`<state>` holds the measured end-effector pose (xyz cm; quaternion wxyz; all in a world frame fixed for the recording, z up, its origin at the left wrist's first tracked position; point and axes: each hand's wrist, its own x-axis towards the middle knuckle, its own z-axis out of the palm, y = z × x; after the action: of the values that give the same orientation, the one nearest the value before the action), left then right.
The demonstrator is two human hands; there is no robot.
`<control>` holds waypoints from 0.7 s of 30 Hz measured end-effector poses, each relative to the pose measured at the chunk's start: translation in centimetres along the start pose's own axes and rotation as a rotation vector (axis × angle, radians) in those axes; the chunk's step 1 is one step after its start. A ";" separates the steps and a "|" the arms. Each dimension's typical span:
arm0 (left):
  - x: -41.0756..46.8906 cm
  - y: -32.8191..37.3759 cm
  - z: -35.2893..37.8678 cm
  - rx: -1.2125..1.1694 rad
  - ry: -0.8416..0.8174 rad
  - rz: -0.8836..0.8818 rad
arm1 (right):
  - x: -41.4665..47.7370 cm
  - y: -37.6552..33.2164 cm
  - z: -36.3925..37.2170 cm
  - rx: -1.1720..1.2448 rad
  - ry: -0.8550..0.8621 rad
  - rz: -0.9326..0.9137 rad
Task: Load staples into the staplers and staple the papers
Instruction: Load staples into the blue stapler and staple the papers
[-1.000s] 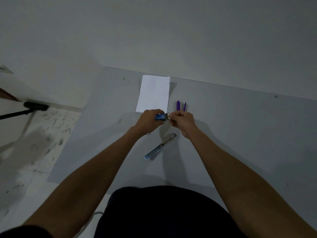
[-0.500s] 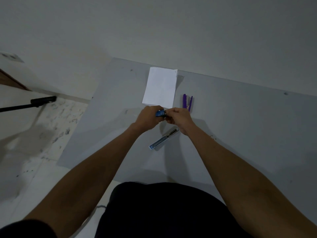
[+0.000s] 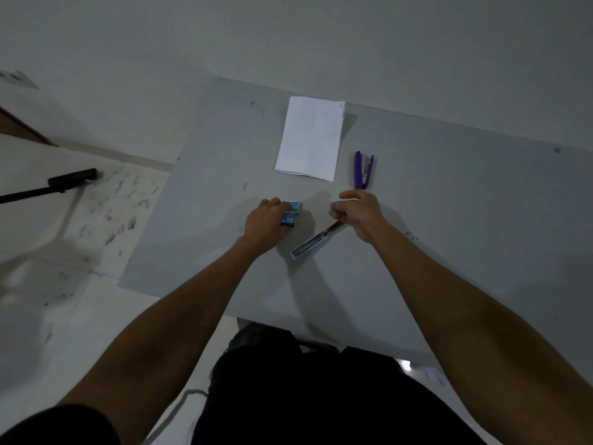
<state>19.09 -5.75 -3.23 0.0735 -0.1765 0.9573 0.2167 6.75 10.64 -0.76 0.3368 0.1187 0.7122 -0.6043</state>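
The left hand point(image 3: 263, 223) grips the small blue cardboard staple box point(image 3: 291, 214) on the grey table point(image 3: 449, 226), so the right hand point(image 3: 357, 213), fingers curled on I cannot tell what, should seat staples squarely in the open blue-and-silver stapler point(image 3: 313, 242).

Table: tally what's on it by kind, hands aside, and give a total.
staplers: 2, the purple stapler and the blue-and-silver stapler
staple box: 1, gripped by the left hand
paper stack: 1
total: 4
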 end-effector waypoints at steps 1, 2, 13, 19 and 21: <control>0.0 -0.1 0.2 0.016 0.002 0.006 | 0.0 0.0 -0.3 0.012 0.010 0.003; 0.1 -0.2 0.4 0.031 0.005 0.012 | 0.0 0.1 -0.6 0.017 0.014 0.005; 0.3 -0.7 2.2 0.021 0.020 -0.010 | -0.2 0.4 -3.8 0.103 0.098 0.018; 0.8 2.1 1.5 -0.017 0.118 0.074 | 0.2 -0.1 -4.6 0.175 0.119 0.053; 1.5 3.8 1.4 -0.069 0.037 0.067 | 0.3 -0.2 -5.0 0.190 0.123 0.057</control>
<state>16.41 -2.42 -3.36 0.0422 -0.1508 0.9558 0.2487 4.75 15.18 -0.64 0.2968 0.2072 0.6673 -0.6509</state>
